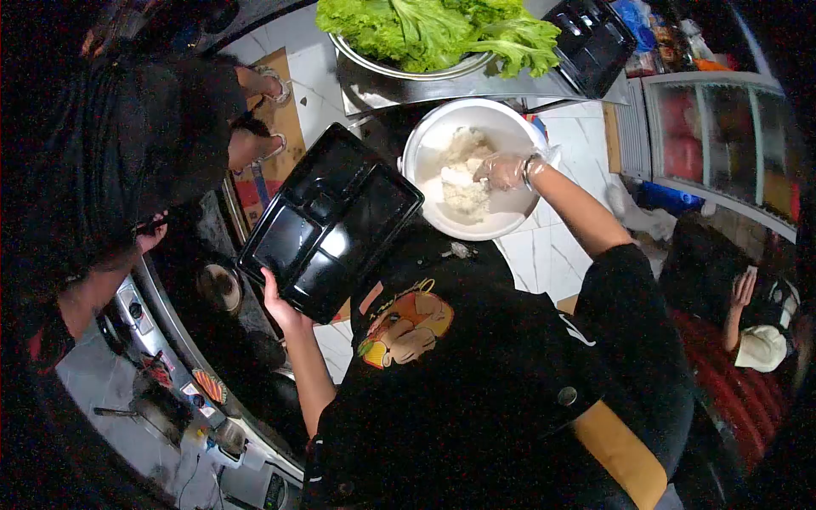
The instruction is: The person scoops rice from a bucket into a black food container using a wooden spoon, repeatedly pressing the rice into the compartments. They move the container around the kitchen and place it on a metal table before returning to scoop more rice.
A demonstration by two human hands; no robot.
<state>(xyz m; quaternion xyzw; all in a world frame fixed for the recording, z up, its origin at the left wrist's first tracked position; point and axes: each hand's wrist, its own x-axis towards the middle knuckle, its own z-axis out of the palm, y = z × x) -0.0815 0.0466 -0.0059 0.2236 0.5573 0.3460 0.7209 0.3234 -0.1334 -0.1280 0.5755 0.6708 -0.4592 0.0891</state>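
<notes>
The left hand (276, 299) is clamped on the near edge of the black compartment tray (331, 217), whose long axis points toward the white bowl (425, 140). Just right of the tray, the gloved right hand (503, 170) lies on the rice (463, 195) in that bowl. Its fingers are perhaps curled, but I cannot tell.

Compartment tray (331, 221) sitting left of rice bowl (438, 140), edges close together. Left grip (276, 299) holding tray's near edge. Right grip (503, 170) reaching into bowl, touching rice (463, 194). Lettuce basin (408, 74) sitting behind bowl. Second tray (591, 38) lying right of basin. Another person (127, 144) standing left of compartment tray.
</notes>
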